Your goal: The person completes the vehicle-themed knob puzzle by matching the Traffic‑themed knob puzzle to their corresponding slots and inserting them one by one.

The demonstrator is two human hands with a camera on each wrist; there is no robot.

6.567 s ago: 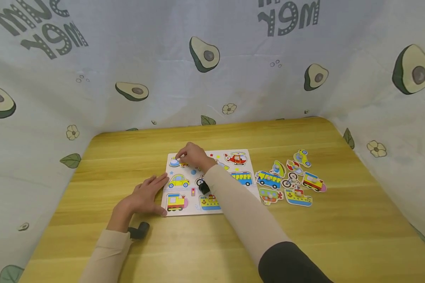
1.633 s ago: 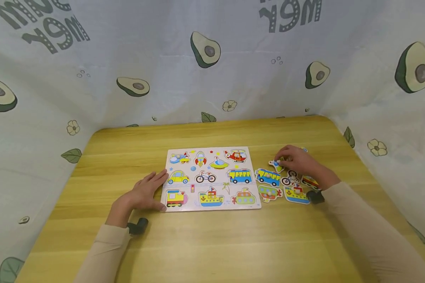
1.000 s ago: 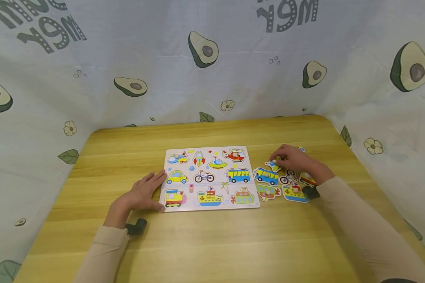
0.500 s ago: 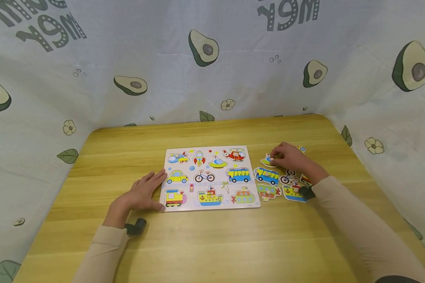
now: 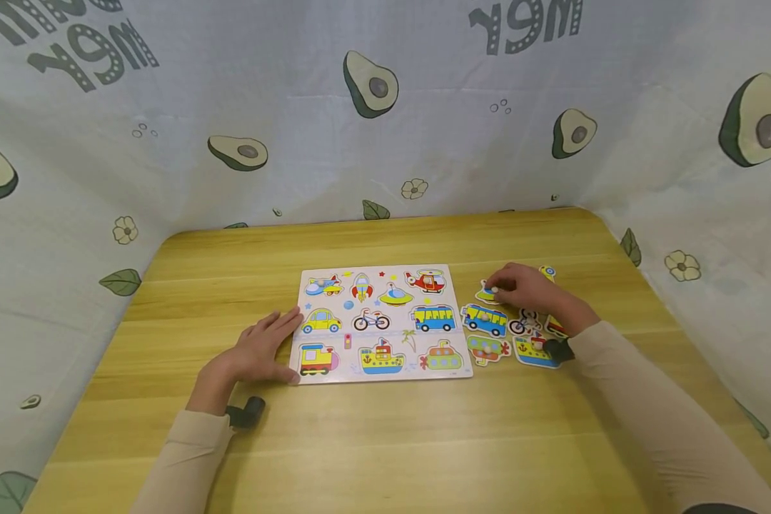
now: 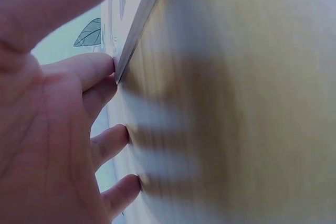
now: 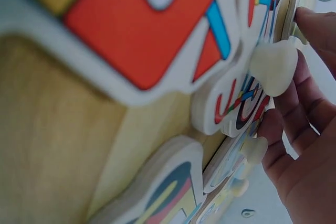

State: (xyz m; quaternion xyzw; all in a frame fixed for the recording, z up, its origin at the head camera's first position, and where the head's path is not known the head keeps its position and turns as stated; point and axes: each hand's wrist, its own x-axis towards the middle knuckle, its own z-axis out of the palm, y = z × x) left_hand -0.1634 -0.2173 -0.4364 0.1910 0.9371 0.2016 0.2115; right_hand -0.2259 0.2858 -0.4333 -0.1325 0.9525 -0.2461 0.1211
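My left hand lies with fingers spread against the left edge of a white puzzle board printed with vehicles; the left wrist view shows its fingertips and thumb at the board's edge. Beyond the board's right side, my right hand pinches the knob of a flying saucer puzzle piece that sits on the table. In the right wrist view, the thumb and fingers largely hide that piece. A plane piece and a helicopter piece with knobs sit in the board's upper corners.
Near my right hand lie a bus piece, a submarine piece, a ship piece, a bicycle piece and a partly hidden train piece. A patterned cloth surrounds the wooden table.
My right hand has gone from the board's upper left to the loose pieces on the right. The flying saucer piece has been turned and shifted slightly left. My left hand stays put.
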